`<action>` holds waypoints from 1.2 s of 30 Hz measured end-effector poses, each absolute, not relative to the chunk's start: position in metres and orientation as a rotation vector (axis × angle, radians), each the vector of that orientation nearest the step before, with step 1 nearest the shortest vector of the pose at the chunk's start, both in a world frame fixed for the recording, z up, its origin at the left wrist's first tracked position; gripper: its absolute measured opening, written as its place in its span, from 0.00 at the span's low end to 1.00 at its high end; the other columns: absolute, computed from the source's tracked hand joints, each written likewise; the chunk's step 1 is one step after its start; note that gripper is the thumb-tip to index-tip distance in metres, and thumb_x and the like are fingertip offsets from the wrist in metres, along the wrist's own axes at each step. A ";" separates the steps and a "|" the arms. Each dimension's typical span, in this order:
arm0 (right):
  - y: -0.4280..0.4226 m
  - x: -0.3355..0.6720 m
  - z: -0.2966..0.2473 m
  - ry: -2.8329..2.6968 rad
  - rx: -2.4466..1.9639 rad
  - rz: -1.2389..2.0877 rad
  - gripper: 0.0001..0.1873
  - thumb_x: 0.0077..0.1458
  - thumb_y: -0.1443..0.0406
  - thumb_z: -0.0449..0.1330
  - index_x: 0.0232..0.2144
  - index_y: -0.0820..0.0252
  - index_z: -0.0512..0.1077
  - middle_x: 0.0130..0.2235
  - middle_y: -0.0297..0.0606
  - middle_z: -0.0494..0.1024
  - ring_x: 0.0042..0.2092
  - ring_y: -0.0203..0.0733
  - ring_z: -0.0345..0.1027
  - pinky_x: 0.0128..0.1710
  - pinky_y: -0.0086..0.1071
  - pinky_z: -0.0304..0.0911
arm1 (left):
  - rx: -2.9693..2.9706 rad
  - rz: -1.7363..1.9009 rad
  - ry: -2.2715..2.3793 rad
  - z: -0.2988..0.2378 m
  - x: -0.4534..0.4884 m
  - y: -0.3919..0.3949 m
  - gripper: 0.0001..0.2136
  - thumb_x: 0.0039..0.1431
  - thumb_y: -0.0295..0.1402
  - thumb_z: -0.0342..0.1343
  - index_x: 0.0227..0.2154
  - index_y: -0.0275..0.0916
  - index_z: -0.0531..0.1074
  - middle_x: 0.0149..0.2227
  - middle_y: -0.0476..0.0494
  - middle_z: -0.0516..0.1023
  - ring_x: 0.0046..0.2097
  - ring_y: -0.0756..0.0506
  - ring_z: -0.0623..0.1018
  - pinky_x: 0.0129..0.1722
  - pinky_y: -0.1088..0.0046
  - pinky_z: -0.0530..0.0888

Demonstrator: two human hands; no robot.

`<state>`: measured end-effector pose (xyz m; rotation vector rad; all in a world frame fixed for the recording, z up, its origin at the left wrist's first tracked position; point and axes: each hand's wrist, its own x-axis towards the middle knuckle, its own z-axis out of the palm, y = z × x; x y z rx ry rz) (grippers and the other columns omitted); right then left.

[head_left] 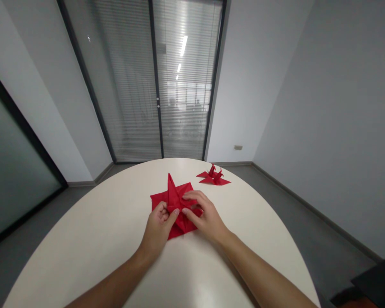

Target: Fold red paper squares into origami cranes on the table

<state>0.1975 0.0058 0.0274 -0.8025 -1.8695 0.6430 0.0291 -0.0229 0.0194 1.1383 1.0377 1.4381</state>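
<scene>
A piece of folded red origami paper [172, 191] is between my hands, with one narrow point standing up towards the far side. My left hand [160, 220] pinches its left part between thumb and curled fingers. On the other side my right hand [205, 214] grips the paper, thumb near its middle and fingers bent over its right part. Creased red paper [177, 233] spreads flat below and around the hands. Whether it is a separate sheet I cannot tell. Fingers hide part of the folds.
Two finished red paper cranes [216, 179] stand close together at the far right of the round white table [115, 239]. Beyond the table's edge are a glass partition with blinds [131, 85] and grey walls. A dark object [377, 282] is at the lower right.
</scene>
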 end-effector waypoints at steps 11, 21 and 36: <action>0.004 0.194 0.022 -2.009 -0.781 0.427 0.29 0.58 0.75 0.57 0.60 0.50 0.65 0.51 0.42 0.72 0.51 0.44 0.68 0.53 0.41 0.67 | 1.017 1.465 0.946 0.016 0.030 -0.021 0.21 0.48 0.41 0.69 0.42 0.35 0.73 0.40 0.40 0.82 0.41 0.41 0.81 0.43 0.65 0.78; 0.003 0.200 0.023 -2.104 -0.606 0.240 0.31 0.52 0.81 0.49 0.54 0.53 0.68 0.52 0.43 0.74 0.54 0.43 0.69 0.53 0.40 0.68 | 0.766 1.435 0.901 0.004 0.031 -0.019 0.23 0.52 0.41 0.67 0.48 0.34 0.74 0.46 0.36 0.82 0.49 0.36 0.80 0.47 0.56 0.79; 0.000 0.192 0.020 -1.916 -0.722 0.279 0.24 0.52 0.79 0.52 0.48 0.54 0.67 0.43 0.39 0.74 0.45 0.44 0.68 0.46 0.40 0.67 | 0.814 1.605 0.804 0.010 0.031 -0.025 0.15 0.50 0.37 0.68 0.39 0.40 0.74 0.43 0.45 0.81 0.45 0.44 0.80 0.42 0.70 0.78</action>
